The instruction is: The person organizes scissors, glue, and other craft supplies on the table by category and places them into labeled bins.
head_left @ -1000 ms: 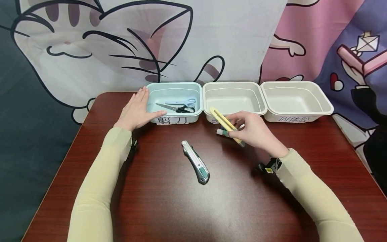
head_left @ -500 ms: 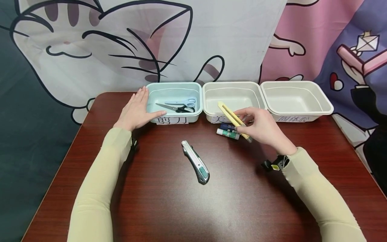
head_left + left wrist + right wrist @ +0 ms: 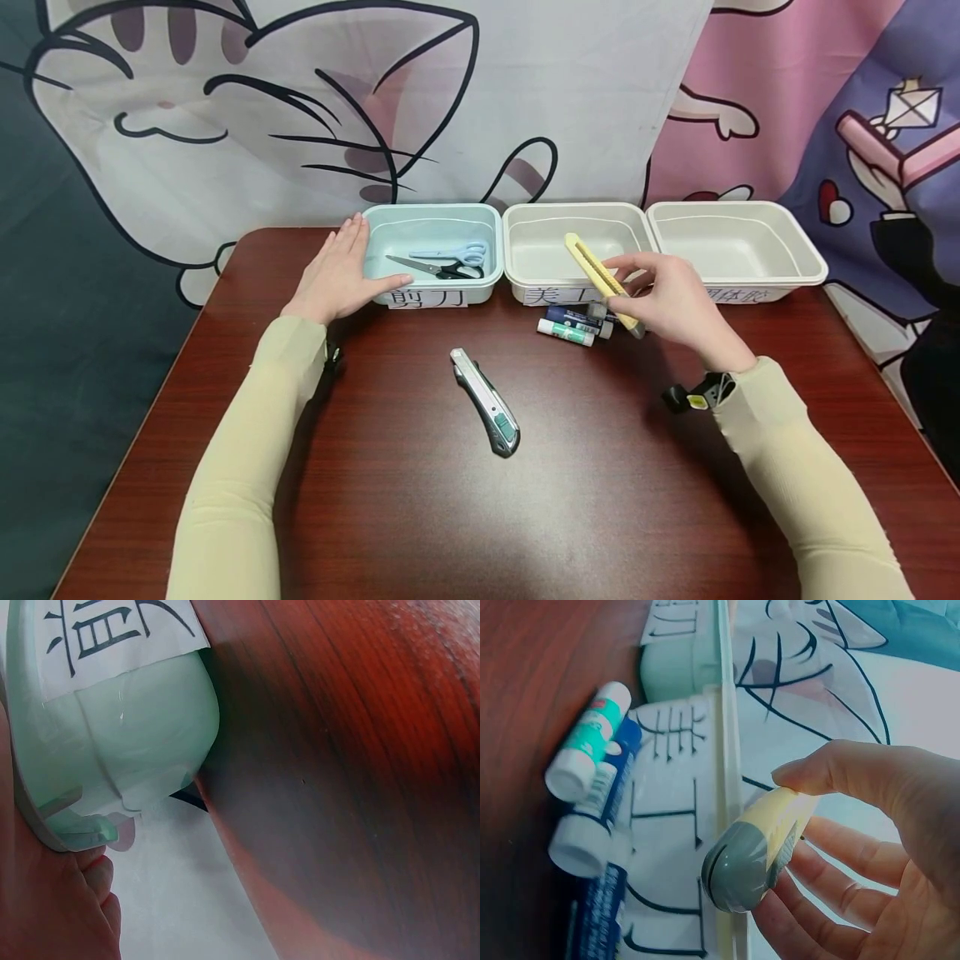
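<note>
My left hand (image 3: 330, 275) rests on the left rim of the light blue bin (image 3: 420, 229), fingers straight and thumb along its front. Inside that bin lie light blue scissors (image 3: 468, 253) and black-handled scissors (image 3: 457, 272). With thumb and fingers, my right hand (image 3: 671, 304) pinches a yellow box cutter (image 3: 592, 265) by its grey-ended part (image 3: 739, 859), tilted over the front rim of the middle white bin (image 3: 536, 246). Below it on the table lie a green glue stick (image 3: 566, 332) and blue glue sticks (image 3: 562, 315), partly hidden by the hand.
A silver and black box cutter (image 3: 486, 404) lies mid-table, nearer the front than the bins. To the right stands another white bin (image 3: 738, 242), its label partly behind the right hand. A printed cloth (image 3: 585, 83) hangs behind the row of bins.
My right hand has moved right and slightly away from me with the yellow box cutter, uncovering more of the glue sticks. My left hand has stayed in place.
</note>
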A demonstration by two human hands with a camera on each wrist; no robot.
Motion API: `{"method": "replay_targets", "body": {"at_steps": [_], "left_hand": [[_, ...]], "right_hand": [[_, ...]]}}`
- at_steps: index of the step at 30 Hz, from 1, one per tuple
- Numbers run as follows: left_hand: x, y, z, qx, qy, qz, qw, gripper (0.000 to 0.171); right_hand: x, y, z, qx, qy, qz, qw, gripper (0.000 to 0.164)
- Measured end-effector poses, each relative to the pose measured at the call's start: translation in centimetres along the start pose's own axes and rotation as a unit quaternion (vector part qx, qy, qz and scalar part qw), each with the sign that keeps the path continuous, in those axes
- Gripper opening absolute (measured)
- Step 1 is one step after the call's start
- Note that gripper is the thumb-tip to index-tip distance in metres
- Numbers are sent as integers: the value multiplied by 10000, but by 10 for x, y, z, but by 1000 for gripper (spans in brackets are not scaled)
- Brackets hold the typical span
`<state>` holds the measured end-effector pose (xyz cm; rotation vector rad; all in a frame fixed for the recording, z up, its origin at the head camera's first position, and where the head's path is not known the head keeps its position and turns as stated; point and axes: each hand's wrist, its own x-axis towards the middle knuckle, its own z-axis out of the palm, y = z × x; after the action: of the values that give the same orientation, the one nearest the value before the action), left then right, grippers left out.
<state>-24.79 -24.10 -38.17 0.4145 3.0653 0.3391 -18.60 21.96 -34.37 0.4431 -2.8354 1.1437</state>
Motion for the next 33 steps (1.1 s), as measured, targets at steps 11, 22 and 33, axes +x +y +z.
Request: {"method": "replay_targets", "body": {"at_steps": [11, 22, 33], "left_hand": [[1, -2, 1, -9, 19, 11, 10000, 122], [1, -1, 1, -13, 23, 48, 10000, 122], [0, 0, 0, -33, 23, 27, 10000, 123]], "right_hand": [[14, -4, -20, 106, 335, -81, 9993, 42], [38, -14, -39, -139, 414, -208, 9988, 43], [68, -12, -42, -136, 525, 30, 9985, 45]]}}
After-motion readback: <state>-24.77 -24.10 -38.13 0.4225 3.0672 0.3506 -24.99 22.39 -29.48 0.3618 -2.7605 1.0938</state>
